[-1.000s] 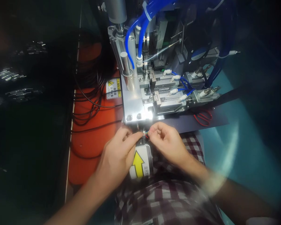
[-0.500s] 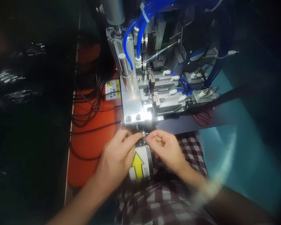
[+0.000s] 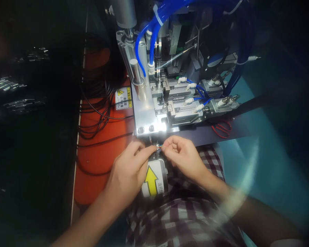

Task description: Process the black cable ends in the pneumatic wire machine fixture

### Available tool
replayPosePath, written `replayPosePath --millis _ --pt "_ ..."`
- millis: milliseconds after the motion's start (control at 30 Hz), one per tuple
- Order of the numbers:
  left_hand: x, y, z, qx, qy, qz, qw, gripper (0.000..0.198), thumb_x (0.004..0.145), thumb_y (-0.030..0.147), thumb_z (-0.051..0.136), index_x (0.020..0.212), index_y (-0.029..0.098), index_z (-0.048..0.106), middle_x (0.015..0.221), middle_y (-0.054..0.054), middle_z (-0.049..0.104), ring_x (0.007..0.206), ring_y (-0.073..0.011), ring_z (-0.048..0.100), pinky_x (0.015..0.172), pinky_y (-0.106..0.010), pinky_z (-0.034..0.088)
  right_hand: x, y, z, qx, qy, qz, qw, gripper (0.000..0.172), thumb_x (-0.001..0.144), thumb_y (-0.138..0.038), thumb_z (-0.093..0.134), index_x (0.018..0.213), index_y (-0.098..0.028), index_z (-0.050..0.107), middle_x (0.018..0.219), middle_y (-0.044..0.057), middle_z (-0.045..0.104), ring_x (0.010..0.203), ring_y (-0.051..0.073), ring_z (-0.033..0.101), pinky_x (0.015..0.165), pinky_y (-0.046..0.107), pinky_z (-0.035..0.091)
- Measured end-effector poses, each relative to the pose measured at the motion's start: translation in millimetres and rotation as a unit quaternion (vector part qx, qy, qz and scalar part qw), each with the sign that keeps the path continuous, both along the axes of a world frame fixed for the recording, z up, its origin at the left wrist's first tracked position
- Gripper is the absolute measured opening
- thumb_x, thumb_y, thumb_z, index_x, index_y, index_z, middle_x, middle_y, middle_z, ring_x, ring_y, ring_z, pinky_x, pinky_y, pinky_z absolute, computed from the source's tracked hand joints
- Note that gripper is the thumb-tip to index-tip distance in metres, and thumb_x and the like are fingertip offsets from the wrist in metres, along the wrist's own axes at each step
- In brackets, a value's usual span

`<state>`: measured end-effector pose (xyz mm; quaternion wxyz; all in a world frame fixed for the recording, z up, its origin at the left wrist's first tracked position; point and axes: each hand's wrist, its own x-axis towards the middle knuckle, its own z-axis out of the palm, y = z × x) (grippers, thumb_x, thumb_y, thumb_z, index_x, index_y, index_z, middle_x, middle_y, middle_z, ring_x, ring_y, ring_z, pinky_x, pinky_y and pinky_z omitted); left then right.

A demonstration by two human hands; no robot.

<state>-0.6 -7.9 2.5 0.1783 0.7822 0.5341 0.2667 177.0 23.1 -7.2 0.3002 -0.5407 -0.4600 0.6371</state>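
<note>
Thin coloured wires stretch across the small gap between my fingertips, just below the machine's front edge. My left hand is closed, its thumb and forefinger pinching the wires' left end; what lies under those fingers is hidden. On the other side, my right hand pinches the wires' right end between thumb and forefinger, the remaining fingers curled in. Directly above both hands sits the bright metal plate of the machine. A white label with a yellow arrow lies below the fingertips, partly covered by my left hand.
Pneumatic cylinders with white fittings and blue hoses rise behind the hands. Black cables lie coiled on an orange surface at left, beside a warning label. A red cable loop rests at right.
My right hand has shifted slightly up and right, and the wires now run more level between the fingertips. My left hand stays nearly in place.
</note>
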Motion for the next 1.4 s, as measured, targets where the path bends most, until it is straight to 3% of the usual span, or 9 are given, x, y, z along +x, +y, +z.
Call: replayPosePath --millis 167,300,733,900,1000,1100,1200,1400 --pt "0.2 -0.5 0.4 0.004 0.000 0.000 1.000 0.029 0.087 0.005 0.048 0.105 0.016 0.068 0.083 -0.003 0.055 0.072 -0.0116 0.055 0.063 -0.022 0.048 5.5 2.9 4.7 -0.016 -0.028 0.023 0.999 0.014 0.080 -0.030 0.061 0.076 -0.017 0.058 0.054 -0.006 0.047 0.045 0.008 0.040 0.043 0.021 0.029" --pt "0.3 0.0 -0.1 0.006 -0.003 0.004 1.000 0.029 0.086 0.005 0.048 0.105 0.014 0.069 0.083 -0.003 0.054 0.073 -0.0117 0.056 0.063 -0.021 0.048 2.0 2.9 3.6 0.008 -0.018 -0.009 1.000 0.019 0.079 -0.034 0.063 0.076 -0.016 0.059 0.053 -0.007 0.044 0.045 0.007 0.038 0.043 0.021 0.028" --pt "-0.8 -0.5 -2.2 0.002 -0.009 0.004 1.000 0.030 0.088 0.006 0.046 0.107 0.018 0.067 0.085 -0.003 0.055 0.074 -0.0114 0.057 0.065 -0.021 0.049 -17.9 3.5 0.8 -0.086 0.047 -0.092 0.991 0.015 0.071 -0.025 0.057 0.061 -0.019 0.048 0.046 -0.009 0.037 0.042 0.006 0.027 0.041 0.021 0.018" --pt "-0.6 -0.1 -0.8 0.003 0.007 0.000 1.000 0.029 0.088 0.007 0.047 0.107 0.017 0.066 0.085 -0.003 0.054 0.074 -0.0113 0.057 0.064 -0.021 0.049 -11.3 5.5 -1.7 -0.115 0.096 -0.054 0.987 0.030 0.075 -0.028 0.057 0.052 -0.019 0.042 0.042 -0.009 0.036 0.041 0.005 0.026 0.043 0.022 0.020" --pt "-0.2 0.4 0.7 0.010 0.013 -0.003 1.000 0.029 0.088 0.006 0.047 0.107 0.016 0.066 0.084 -0.003 0.055 0.073 -0.0113 0.057 0.064 -0.021 0.048 -4.9 2.3 -1.2 -0.089 0.073 -0.062 0.991 0.027 0.080 -0.036 0.060 0.062 -0.018 0.051 0.046 -0.007 0.043 0.042 0.007 0.032 0.043 0.022 0.024" --pt "0.0 0.6 1.8 0.019 0.010 -0.004 1.000 0.029 0.087 0.005 0.047 0.105 0.014 0.067 0.082 -0.004 0.054 0.072 -0.0113 0.057 0.063 -0.020 0.049 -4.3 -1.5 0.0 -0.008 0.013 -0.069 0.998 0.018 0.082 -0.035 0.061 0.081 -0.017 0.061 0.053 -0.005 0.051 0.045 0.009 0.039 0.044 0.023 0.029" --pt "0.3 0.4 1.8 0.017 0.013 -0.002 1.000 0.029 0.087 0.005 0.047 0.105 0.014 0.067 0.082 -0.003 0.054 0.070 -0.0111 0.056 0.062 -0.020 0.049 -8.7 -2.4 -0.6 0.074 -0.040 -0.047 0.995 0.015 0.083 -0.033 0.060 0.082 -0.018 0.062 0.052 -0.005 0.048 0.048 0.010 0.042 0.047 0.024 0.033" --pt "1.2 0.5 -0.1 0.014 0.002 0.001 1.000 0.029 0.087 0.006 0.047 0.106 0.016 0.067 0.082 -0.003 0.055 0.071 -0.0114 0.056 0.063 -0.021 0.050 -18.4 -0.4 0.1 0.051 -0.022 -0.067 0.996 0.018 0.078 -0.035 0.064 0.074 -0.018 0.059 0.051 -0.006 0.043 0.046 0.010 0.039 0.044 0.023 0.030"
